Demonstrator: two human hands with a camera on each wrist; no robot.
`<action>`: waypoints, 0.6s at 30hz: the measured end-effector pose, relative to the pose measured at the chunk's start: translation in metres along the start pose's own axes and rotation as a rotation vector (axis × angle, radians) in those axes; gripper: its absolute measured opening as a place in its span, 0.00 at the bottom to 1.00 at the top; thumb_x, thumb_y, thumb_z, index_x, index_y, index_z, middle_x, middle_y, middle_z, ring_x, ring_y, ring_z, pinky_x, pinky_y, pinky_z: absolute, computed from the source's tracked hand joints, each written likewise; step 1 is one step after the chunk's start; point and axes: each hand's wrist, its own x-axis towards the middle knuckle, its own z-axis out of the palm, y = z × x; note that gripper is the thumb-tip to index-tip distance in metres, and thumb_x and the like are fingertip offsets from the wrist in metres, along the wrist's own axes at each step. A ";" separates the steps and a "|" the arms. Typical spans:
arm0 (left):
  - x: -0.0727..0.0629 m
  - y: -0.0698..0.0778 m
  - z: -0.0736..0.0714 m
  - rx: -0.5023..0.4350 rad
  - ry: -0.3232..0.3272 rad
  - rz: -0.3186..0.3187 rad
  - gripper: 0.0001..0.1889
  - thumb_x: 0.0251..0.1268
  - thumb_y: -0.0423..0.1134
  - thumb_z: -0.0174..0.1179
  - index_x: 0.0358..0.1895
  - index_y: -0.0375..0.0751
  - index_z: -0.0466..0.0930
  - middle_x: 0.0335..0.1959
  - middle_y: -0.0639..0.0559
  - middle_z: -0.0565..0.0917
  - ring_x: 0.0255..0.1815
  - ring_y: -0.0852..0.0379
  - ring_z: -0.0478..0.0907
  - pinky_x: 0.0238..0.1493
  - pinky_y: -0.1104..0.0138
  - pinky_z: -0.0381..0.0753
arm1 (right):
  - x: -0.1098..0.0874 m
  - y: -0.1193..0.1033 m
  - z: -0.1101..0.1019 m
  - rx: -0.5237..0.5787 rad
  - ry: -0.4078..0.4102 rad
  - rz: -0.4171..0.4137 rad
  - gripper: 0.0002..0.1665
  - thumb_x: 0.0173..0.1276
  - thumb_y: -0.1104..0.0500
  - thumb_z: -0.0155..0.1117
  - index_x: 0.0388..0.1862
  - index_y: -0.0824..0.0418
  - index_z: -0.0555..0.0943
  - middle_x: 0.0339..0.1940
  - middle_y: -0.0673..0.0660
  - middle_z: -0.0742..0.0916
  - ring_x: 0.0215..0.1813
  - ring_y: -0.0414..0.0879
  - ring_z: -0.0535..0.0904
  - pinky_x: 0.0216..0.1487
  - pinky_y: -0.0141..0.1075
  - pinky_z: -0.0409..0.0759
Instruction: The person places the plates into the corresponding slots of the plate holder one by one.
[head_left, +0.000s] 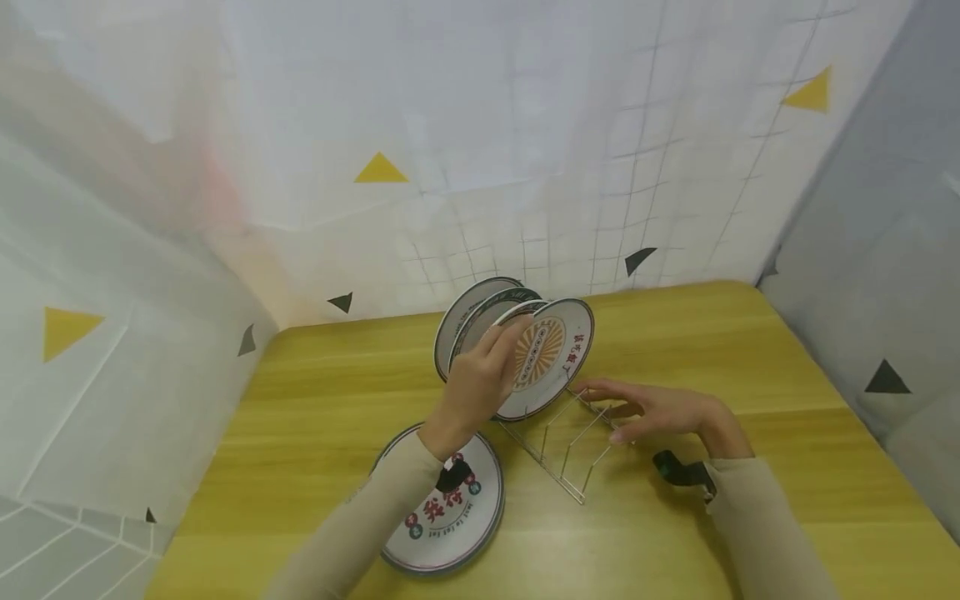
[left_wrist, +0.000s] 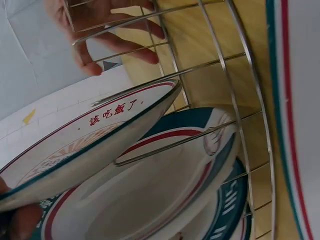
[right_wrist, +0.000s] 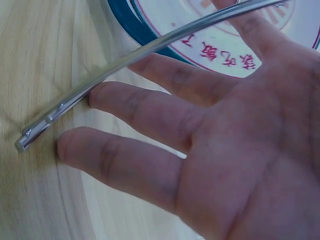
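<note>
My left hand [head_left: 476,379] pinches the upper-left rim of a white plate [head_left: 573,333] with an orange sunburst and red characters. That plate [left_wrist: 117,117] leans at the wires of a metal dish rack [left_wrist: 248,54], its lower edge among them. Behind it several other plates [head_left: 467,317] stand tilted in the rack. My right hand [head_left: 663,410] is at the rack's right side, fingers spread and fairly straight. In the right wrist view, its fingertips lie right at a rack wire [right_wrist: 165,42], with the palm in sight.
Beside the rack, under my left forearm, a stack of plates [head_left: 472,525] lies flat on the wooden table [head_left: 750,358]. White sheeted walls [head_left: 487,125] with yellow and black triangles enclose the back and sides. Several rack slots [head_left: 573,454] nearer me hold no plate.
</note>
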 end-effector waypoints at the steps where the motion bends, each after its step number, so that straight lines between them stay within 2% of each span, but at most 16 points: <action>1: -0.003 0.000 0.001 -0.003 -0.011 -0.008 0.27 0.64 0.25 0.57 0.66 0.41 0.68 0.35 0.49 0.78 0.13 0.65 0.62 0.14 0.79 0.62 | 0.002 0.000 0.000 0.002 -0.005 0.001 0.45 0.69 0.63 0.62 0.79 0.52 0.52 0.78 0.61 0.61 0.76 0.69 0.54 0.67 0.69 0.58; 7: -0.022 -0.003 0.002 0.053 -0.046 -0.064 0.28 0.63 0.26 0.58 0.67 0.41 0.67 0.36 0.49 0.78 0.14 0.66 0.62 0.15 0.80 0.61 | 0.015 0.000 0.004 0.004 -0.031 0.010 0.46 0.69 0.61 0.62 0.80 0.53 0.51 0.79 0.60 0.59 0.77 0.69 0.52 0.67 0.71 0.56; 13: -0.036 -0.004 -0.009 0.110 -0.044 -0.148 0.28 0.61 0.25 0.59 0.66 0.41 0.68 0.37 0.49 0.78 0.13 0.66 0.59 0.14 0.80 0.57 | 0.027 -0.004 0.004 -0.031 -0.063 0.009 0.46 0.69 0.60 0.62 0.80 0.54 0.50 0.78 0.63 0.59 0.76 0.70 0.53 0.67 0.70 0.57; 18: -0.040 -0.004 -0.016 0.168 -0.070 -0.148 0.27 0.63 0.26 0.58 0.67 0.40 0.67 0.34 0.50 0.76 0.12 0.67 0.59 0.13 0.80 0.55 | 0.032 -0.007 0.001 -0.028 -0.080 0.018 0.47 0.69 0.59 0.62 0.80 0.55 0.49 0.78 0.65 0.59 0.76 0.71 0.52 0.67 0.70 0.57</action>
